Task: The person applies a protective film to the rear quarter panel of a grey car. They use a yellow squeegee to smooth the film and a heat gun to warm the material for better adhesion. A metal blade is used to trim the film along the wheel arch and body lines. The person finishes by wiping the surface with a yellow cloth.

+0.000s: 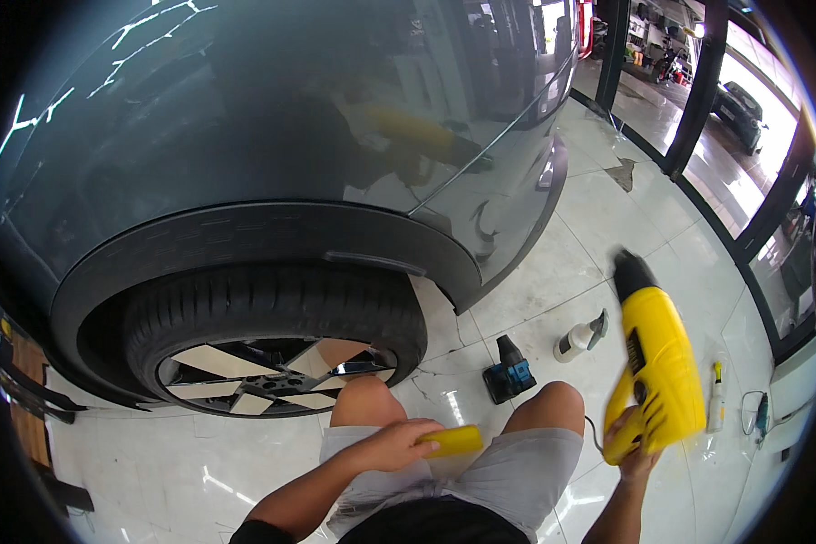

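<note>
Floor of glossy white tiles (pixel 589 195) below left hand (pixel 399 444), gripping yellow oblong block (pixel 455 442); dark-framed glass doors (pixel 701 100) beyond right hand (pixel 636 449), wrapped round yellow-black plastic heat gun (pixel 664 372).

Between the 2 bare knees (pixel 368 399), a gap is leaving the left hand (pixel 397 445) a way forward, the tire (pixel 281 304) bordering its left and a blue-black power tool (pixel 509 377) blocking its right. A spray bottle (pixel 572 344) is standing beyond; a yellow heat gun (pixel 665 358) is filling the space at the right hand (pixel 640 461).
</note>
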